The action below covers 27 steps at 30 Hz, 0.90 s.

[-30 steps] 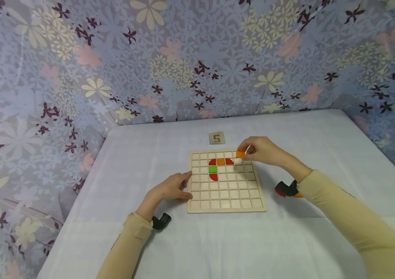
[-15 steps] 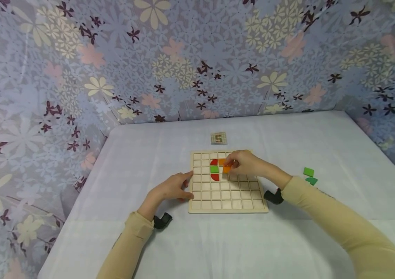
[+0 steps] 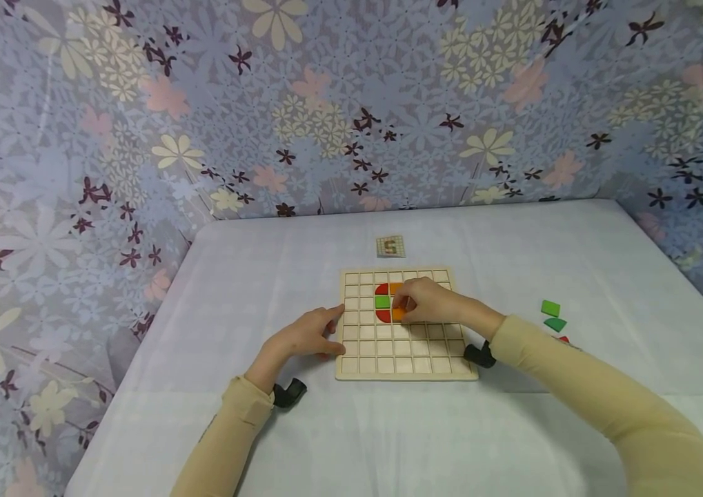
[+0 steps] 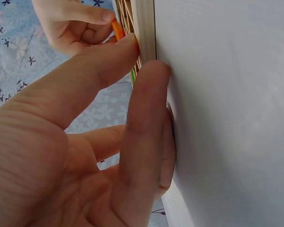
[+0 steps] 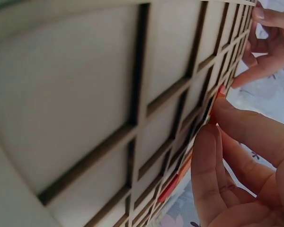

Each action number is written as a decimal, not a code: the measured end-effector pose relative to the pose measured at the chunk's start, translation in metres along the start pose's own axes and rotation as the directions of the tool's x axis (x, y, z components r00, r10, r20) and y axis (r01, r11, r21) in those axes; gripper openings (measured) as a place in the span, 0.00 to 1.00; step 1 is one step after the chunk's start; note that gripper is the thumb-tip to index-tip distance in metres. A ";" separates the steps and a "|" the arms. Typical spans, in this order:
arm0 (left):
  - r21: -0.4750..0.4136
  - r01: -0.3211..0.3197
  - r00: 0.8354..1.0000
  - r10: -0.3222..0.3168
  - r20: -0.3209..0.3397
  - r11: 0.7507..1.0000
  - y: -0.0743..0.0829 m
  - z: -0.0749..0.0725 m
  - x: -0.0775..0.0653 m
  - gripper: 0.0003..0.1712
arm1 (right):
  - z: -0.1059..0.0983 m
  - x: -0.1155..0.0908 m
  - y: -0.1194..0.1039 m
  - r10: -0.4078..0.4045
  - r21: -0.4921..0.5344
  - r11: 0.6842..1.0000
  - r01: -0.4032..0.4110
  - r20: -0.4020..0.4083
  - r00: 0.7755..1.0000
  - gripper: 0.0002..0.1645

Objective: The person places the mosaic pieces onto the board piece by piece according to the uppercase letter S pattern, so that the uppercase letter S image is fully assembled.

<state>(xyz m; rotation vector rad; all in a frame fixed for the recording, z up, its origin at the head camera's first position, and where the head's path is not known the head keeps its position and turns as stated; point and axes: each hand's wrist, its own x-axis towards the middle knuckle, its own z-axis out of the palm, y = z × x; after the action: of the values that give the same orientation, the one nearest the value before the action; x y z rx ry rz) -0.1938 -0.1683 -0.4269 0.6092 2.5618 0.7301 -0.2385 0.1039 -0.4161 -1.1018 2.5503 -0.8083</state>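
Observation:
A wooden grid board [image 3: 403, 369] lies on the table. My right hand [image 3: 428, 301] pinches an orange square tile [image 3: 397, 315] between thumb and fingers, low over a cell just right of a red quarter-round tile [image 3: 383, 316]. Above that sit a green square tile [image 3: 382, 301] and another red quarter-round tile [image 3: 381, 289], with an orange tile [image 3: 395, 288] beside it, partly covered by the hand. Along the board's left edge rests my left hand [image 3: 309, 333], thumb and forefinger spread and touching the rim. In the left wrist view the held orange tile [image 4: 117, 29] stands tilted.
Behind the board lies a small pattern card [image 3: 391, 246] with an S-like or 5-like figure. To the right are a green square tile [image 3: 550, 308], a green quarter-round tile [image 3: 555, 324] and a red piece [image 3: 564, 339] partly under the sleeve. A patterned cloth hangs behind the table.
My right hand has carried the orange tile from the board's upper right down and left to beside the lower red tile. The left hand has stayed at the board's edge.

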 end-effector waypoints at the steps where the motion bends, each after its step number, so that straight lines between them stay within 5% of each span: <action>1: -0.001 0.002 1.000 -0.002 0.001 1.000 0.000 0.000 0.000 0.48 | 0.001 0.001 0.000 -0.006 -0.012 1.000 0.006 0.000 1.000 0.13; 19: -0.008 -0.006 1.000 0.006 0.009 1.000 0.002 -0.001 0.001 0.48 | -0.001 0.003 0.000 -0.013 -0.061 0.998 0.015 0.027 1.000 0.13; 27: 0.001 -0.011 1.000 0.011 0.012 1.000 -0.001 0.000 0.002 0.49 | -0.043 -0.012 -0.001 0.027 0.006 1.000 -0.027 -0.105 0.994 0.17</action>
<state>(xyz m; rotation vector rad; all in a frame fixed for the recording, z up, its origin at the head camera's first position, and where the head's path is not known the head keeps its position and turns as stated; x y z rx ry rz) -0.1956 -0.1687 -0.4277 0.6270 2.5498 0.7262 -0.2476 0.1292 -0.3803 -1.0475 2.6415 -0.8874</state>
